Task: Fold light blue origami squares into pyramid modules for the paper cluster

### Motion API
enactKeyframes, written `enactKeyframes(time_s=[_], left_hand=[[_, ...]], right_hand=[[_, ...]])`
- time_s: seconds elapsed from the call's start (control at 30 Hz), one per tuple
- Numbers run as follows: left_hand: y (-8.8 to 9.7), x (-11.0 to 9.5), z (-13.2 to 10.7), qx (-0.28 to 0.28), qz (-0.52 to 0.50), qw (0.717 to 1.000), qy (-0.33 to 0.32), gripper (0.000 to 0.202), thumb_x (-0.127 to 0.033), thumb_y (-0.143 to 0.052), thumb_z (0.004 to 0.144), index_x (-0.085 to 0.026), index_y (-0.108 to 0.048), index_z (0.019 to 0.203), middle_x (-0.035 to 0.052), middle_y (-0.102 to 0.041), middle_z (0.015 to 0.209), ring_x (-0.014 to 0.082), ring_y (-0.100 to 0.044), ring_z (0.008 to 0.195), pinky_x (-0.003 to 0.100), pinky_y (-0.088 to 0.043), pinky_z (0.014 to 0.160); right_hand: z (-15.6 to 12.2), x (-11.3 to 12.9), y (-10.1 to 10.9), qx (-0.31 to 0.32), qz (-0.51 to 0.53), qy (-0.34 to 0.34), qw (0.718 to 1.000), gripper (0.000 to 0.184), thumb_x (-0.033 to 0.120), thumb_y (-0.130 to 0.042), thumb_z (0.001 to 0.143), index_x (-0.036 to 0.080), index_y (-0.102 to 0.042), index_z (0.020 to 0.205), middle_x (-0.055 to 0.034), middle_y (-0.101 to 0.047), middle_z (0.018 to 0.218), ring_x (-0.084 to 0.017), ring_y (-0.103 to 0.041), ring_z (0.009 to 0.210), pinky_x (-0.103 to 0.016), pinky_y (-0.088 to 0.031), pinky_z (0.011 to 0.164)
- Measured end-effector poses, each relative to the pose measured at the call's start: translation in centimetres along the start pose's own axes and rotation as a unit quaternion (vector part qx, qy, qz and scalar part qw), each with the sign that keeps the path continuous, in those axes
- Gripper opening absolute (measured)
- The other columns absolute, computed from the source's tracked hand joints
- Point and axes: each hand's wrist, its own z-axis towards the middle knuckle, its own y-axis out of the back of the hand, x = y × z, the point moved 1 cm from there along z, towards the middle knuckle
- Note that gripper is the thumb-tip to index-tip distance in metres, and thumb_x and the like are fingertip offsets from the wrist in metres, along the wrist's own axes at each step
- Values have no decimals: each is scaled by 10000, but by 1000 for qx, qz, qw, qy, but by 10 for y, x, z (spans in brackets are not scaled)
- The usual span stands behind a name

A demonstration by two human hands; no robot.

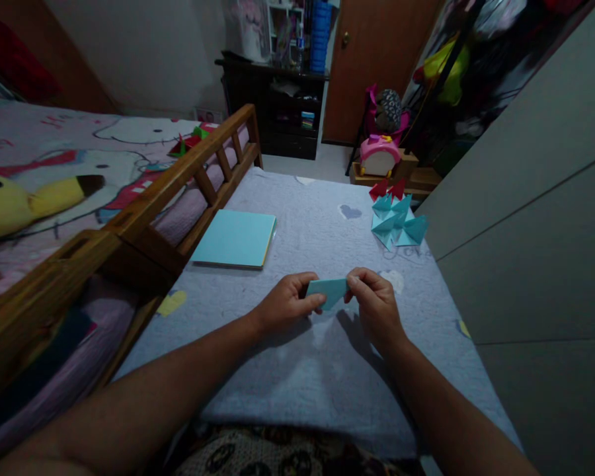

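Between my two hands is a small folded piece of light blue paper (330, 291), held just above the cloth-covered surface. My left hand (292, 297) grips its left end, thumb on top and fingers behind. At the upper right corner, my right hand (374, 301) pinches the paper between thumb and fingers. A stack of square paper (235, 239), light blue on top, lies to the left beyond my left hand. Light blue folded paper shapes (397, 221) with pointed tips stand to the far right, and red folded paper shapes (387, 190) sit right behind them.
A wooden rail (178, 178) runs along the left side, with a bed and a yellow plush toy (34, 201) beyond it. Pale panels (535, 264) rise close on the right. A dark cabinet (277, 106) and a pink toy case (379, 155) stand farther back.
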Motion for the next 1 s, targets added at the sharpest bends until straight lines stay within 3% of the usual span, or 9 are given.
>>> enactKeyframes(time_s=[0.13, 0.23, 0.33, 0.5, 0.63, 0.73, 0.8, 1.0], left_hand=[[5, -2, 4, -95, -83, 992, -13, 267, -363, -720, 810, -184, -568, 936, -39, -572, 721, 85, -522, 551, 207, -430, 545], [8, -3, 6, -129, -103, 986, -19, 375, -367, -736, 806, -209, -530, 1077, -58, -565, 724, 73, -483, 523, 187, -409, 512], [9, -4, 6, -115, -112, 987, -8, 409, -392, -728, 814, -217, -513, 1115, -62, -555, 723, 74, -476, 517, 184, -420, 504], [5, -5, 4, -80, -115, 990, 19, 304, -391, -691, 844, -203, -554, 1040, -48, -546, 737, 72, -501, 529, 181, -432, 499], [6, -4, 4, -85, -117, 989, 13, 379, -386, -676, 855, -215, -535, 1162, -44, -549, 768, 93, -549, 595, 192, -474, 535], [8, -3, 6, -98, -121, 988, 9, 438, -388, -692, 847, -218, -508, 1207, -65, -513, 731, 88, -531, 573, 187, -460, 524], [8, -1, 6, -107, -124, 986, 9, 412, -376, -694, 850, -212, -518, 1184, -76, -496, 709, 72, -488, 533, 178, -426, 508], [9, 1, 8, -103, -76, 992, 4, 247, -341, -672, 851, -174, -587, 1012, -37, -568, 752, 88, -510, 602, 203, -411, 571]], right_hand=[[4, -10, 7, 7, 54, -18, 998, 150, 315, -650, 835, 203, -656, 736, 26, -556, 601, -135, -499, 594, -278, -394, 612], [6, -10, 5, 17, 94, -39, 995, 177, 370, -637, 842, 205, -691, 878, 14, -587, 674, -138, -510, 595, -276, -417, 581], [6, -4, 2, 18, 130, -42, 990, 252, 429, -622, 859, 215, -703, 962, -6, -610, 790, -138, -530, 630, -271, -444, 559], [5, 1, 0, 65, 99, -55, 991, 212, 372, -725, 809, 240, -711, 974, 3, -611, 807, -126, -526, 647, -247, -445, 558], [3, -1, 0, 100, 49, -53, 992, 258, 364, -740, 806, 261, -684, 1036, 12, -592, 807, -125, -525, 653, -256, -446, 585], [2, -1, -2, 126, -9, -10, 992, 246, 330, -699, 836, 263, -674, 1072, 15, -547, 800, -127, -513, 656, -266, -441, 595], [2, 0, -2, 129, -74, 54, 987, 217, 264, -656, 863, 266, -681, 1079, 13, -521, 808, -132, -512, 685, -278, -443, 627], [-1, 3, -3, 112, -258, 228, 932, 301, 136, -603, 865, 289, -701, 1105, -49, -544, 1009, -203, -562, 937, -366, -495, 796]])
